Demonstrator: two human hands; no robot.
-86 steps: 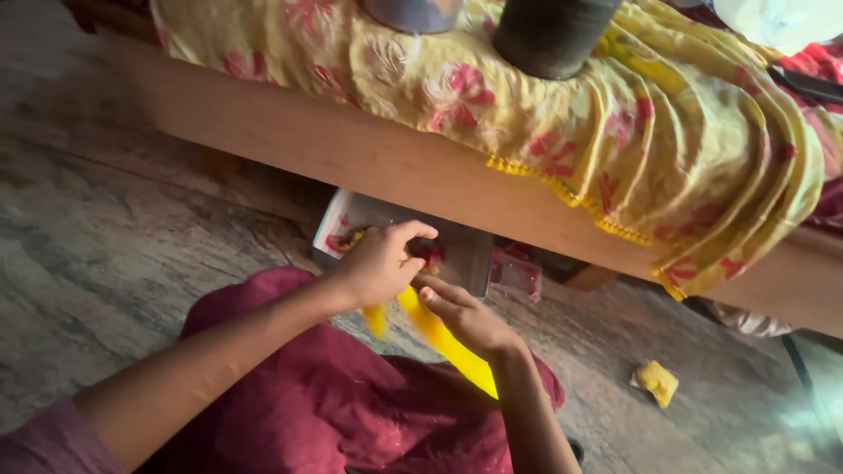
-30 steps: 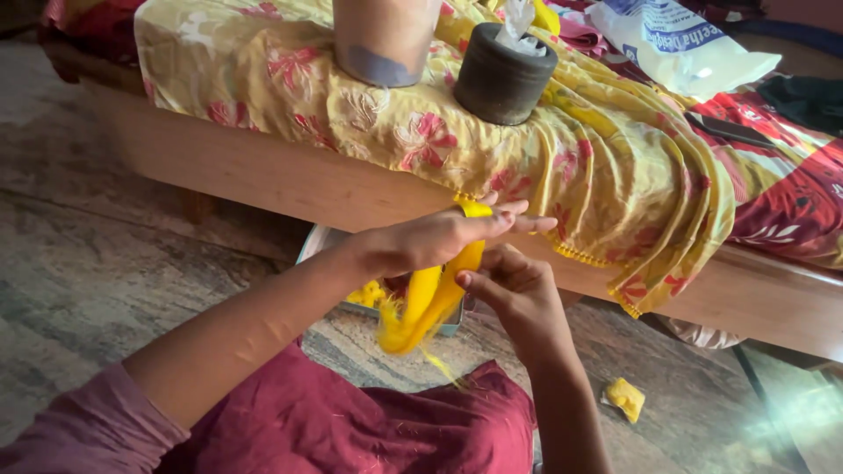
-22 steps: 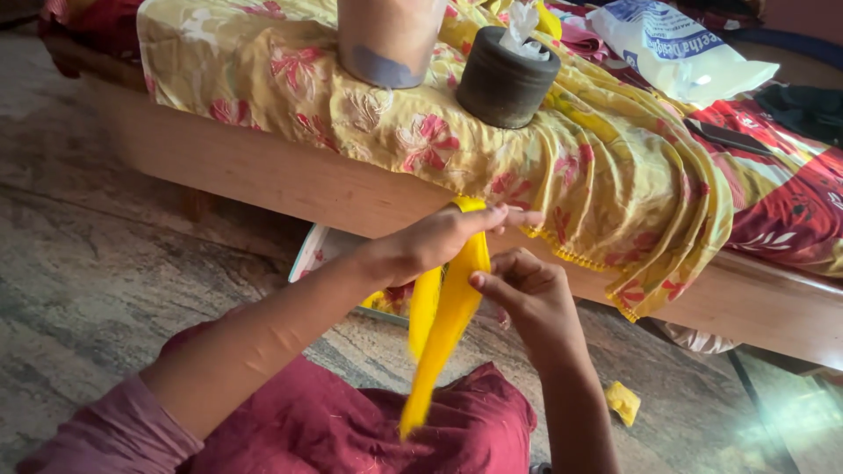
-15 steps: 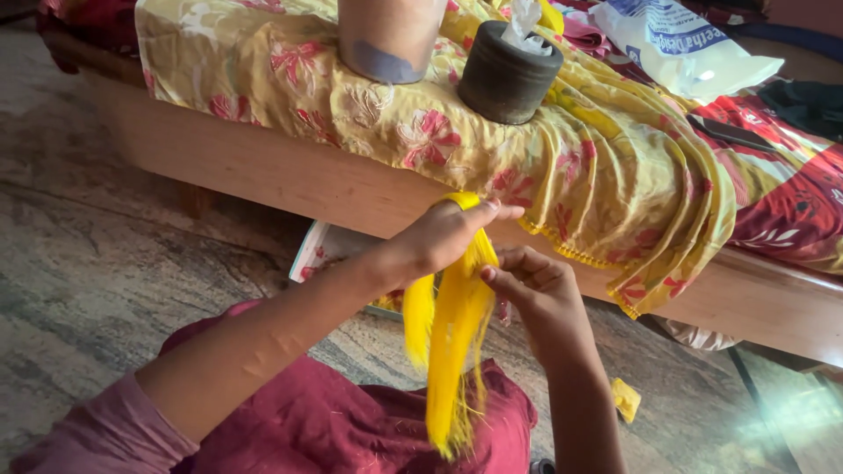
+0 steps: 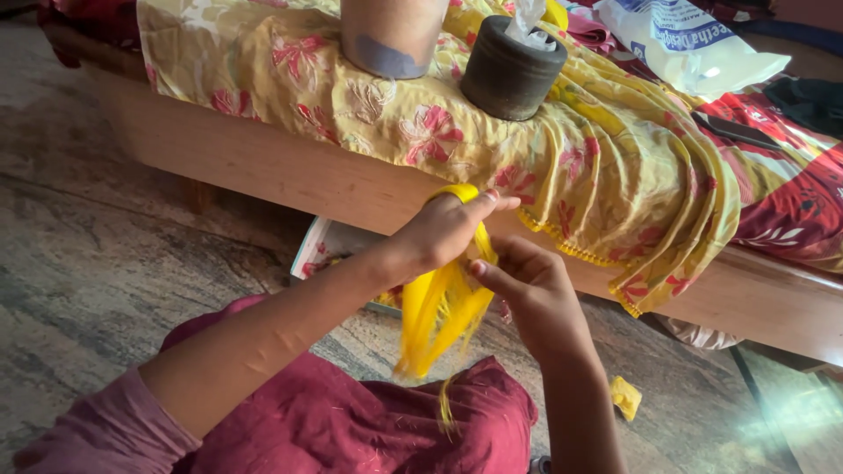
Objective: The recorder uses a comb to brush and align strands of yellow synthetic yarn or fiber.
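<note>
Grey cylinder (image 5: 392, 35) cropped by the top edge; flat patterned box (image 5: 327, 254) mostly hidden behind the forearm.

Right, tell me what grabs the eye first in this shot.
The bright yellow bundle of threads at centre, looped over the left hand and pinched by the right hand, hanging toward a maroon garment over the lap. Behind it, a yellow floral bedsheet drapes over the wooden bed, with a dark cylindrical holder on top.
</note>
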